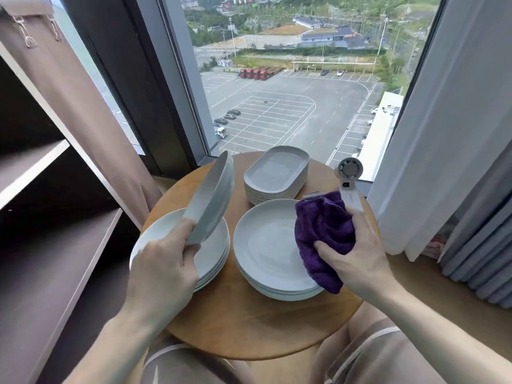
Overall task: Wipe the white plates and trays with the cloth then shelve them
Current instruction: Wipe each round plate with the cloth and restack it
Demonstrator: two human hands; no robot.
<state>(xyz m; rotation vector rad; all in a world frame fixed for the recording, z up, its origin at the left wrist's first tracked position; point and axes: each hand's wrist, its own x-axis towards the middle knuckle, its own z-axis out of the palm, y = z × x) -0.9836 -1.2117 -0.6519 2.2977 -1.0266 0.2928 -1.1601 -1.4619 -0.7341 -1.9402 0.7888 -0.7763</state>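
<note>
A white plate [213, 198] is held tilted at left centre of the frame. Its lower rim is pinched between the thumb and curled fingers of the left hand [166, 261], above the left stack of plates [214, 259]. A purple cloth [324, 234] is gripped, bunched, in the right hand [357, 256] at right centre, over the right stack of plates [266, 245] (whose near rim is overhung by the cloth). A stack of trays [277, 173] is seen above them on the round wooden table [249, 328]. Dark shelves [55, 245] are seen along the left edge.

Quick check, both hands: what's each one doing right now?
Left hand: grips a tilted white plate by its rim.
Right hand: grip closed on the purple cloth.
</note>
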